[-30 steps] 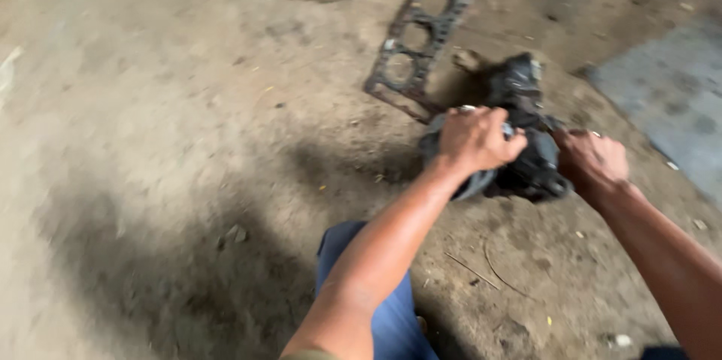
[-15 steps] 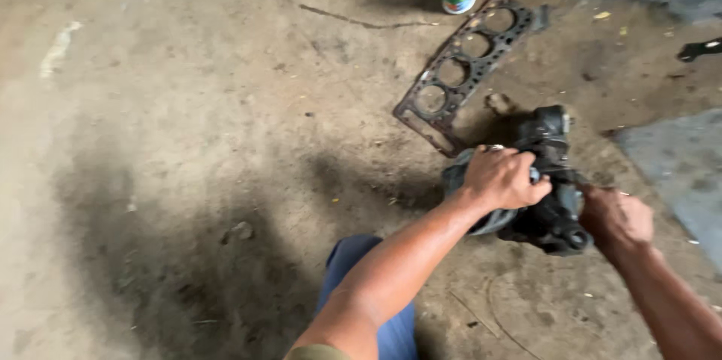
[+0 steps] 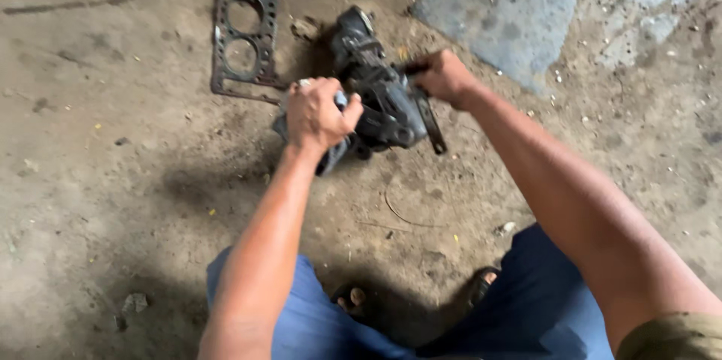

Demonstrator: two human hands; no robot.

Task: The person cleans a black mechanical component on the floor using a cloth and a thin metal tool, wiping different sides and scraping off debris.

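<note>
A dark, greasy engine part point(image 3: 376, 89) lies on the dirt floor in front of me. My left hand point(image 3: 317, 113) is closed over its near left end, where a grey cloth shows under the fingers. My right hand point(image 3: 444, 76) grips a thin dark tool point(image 3: 429, 121) set against the part's right side. The tool's lower end sticks out toward me.
A rusty flat gasket point(image 3: 244, 25) with round holes lies on the ground just left of the part. A grey concrete patch point(image 3: 526, 7) is at the upper right. My knees in blue trousers point(image 3: 541, 292) and sandalled feet are at the bottom.
The view has swung right and down, so the part and gasket now sit upper left of centre. The white bottle is out of view. My right hand now holds a dark tool.
</note>
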